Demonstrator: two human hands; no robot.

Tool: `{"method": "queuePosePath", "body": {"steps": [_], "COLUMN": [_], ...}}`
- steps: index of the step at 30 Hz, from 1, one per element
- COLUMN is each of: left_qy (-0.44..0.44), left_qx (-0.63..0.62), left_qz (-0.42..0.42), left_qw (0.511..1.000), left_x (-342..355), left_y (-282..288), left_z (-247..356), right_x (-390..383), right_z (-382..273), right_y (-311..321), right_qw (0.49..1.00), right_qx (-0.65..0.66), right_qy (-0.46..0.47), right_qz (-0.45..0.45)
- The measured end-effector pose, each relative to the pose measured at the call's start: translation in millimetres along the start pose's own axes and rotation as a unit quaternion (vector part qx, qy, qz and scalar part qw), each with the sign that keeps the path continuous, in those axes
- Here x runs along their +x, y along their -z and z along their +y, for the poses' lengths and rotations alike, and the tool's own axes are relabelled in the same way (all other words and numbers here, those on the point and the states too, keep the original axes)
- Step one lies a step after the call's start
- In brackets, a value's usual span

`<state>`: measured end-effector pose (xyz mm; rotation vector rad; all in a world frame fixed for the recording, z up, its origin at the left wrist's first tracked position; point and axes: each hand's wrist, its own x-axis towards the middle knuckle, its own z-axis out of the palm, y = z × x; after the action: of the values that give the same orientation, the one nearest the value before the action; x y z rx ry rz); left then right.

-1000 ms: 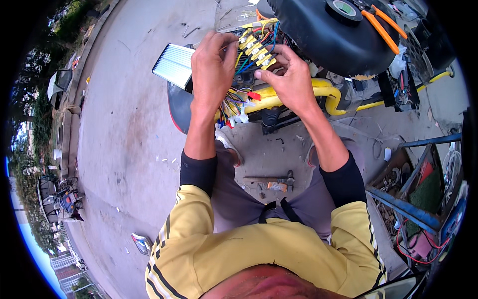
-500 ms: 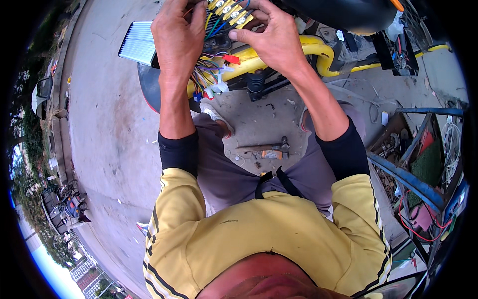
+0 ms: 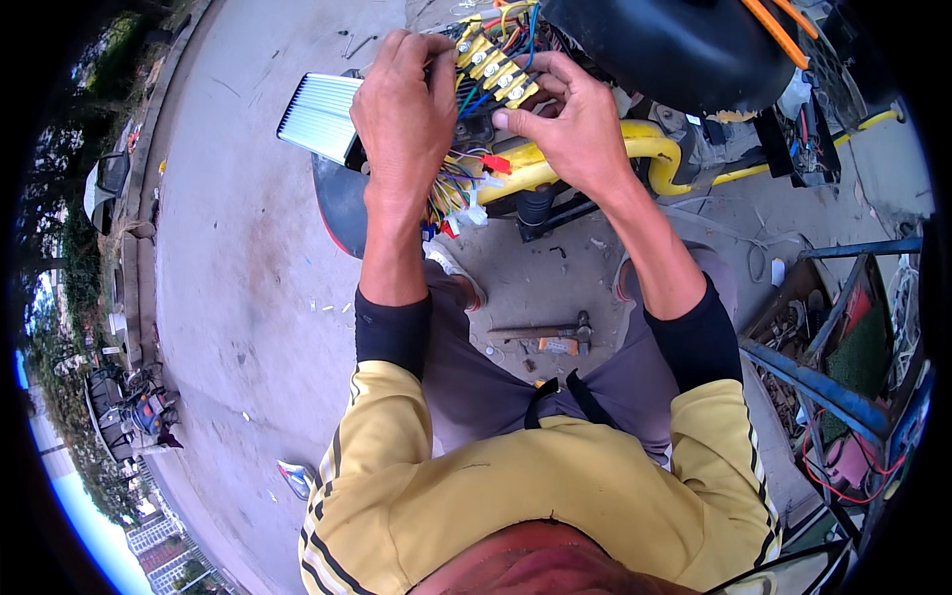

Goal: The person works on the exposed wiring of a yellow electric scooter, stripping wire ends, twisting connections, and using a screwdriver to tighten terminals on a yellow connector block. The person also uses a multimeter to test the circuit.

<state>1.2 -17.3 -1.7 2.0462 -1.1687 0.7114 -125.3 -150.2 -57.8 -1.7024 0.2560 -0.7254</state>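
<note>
A yellow-and-black terminal block with a row of screws lies slanted between my hands, with blue, green and yellow wires running from it. My right hand holds its right end, fingers at the edge and thumb just below. My left hand is closed at the block's left end; its fingertips are partly hidden, and what they pinch cannot be made out. Left of that hand sits a silver finned metal box. Below the hands hangs a bundle of thin wires with white, red and blue connectors.
A yellow tube frame crosses behind my right wrist, under a black seat-like part with orange strips. A hammer lies on the ground between my feet beside a small orange box. At right stands a blue metal rack with scrap.
The whole view has shifted, so hands and block appear lower and further right. Both hands stay at the terminal block, and more of the wiring beyond it shows.
</note>
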Motion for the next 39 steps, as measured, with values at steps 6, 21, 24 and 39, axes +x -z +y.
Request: {"method": "queuePosePath", "body": {"steps": [6,21,24,39], "left_qy": [-0.024,0.006,-0.016,0.037], "left_qx": [0.058,-0.057,-0.053,-0.028], "left_qz": [0.015,0.000,-0.001,-0.020], "left_qw": [0.998,0.998,0.998,0.999], "left_x": [1,0,2,-1], "left_y": [2,0,-1,2], "left_z": [5,-1,-3,-3], "right_x": [1,-1,0,1], "right_z": [-1,-1,1,-11], "right_y": [1,1,0,4], "right_qw": [0.999,1.000,1.000,0.999], "right_qx": [0.021,0.014,0.015,0.010], "right_qy": [-0.028,-0.006,0.020,-0.039], "right_qz": [-0.001,-0.001,0.000,-0.002]}}
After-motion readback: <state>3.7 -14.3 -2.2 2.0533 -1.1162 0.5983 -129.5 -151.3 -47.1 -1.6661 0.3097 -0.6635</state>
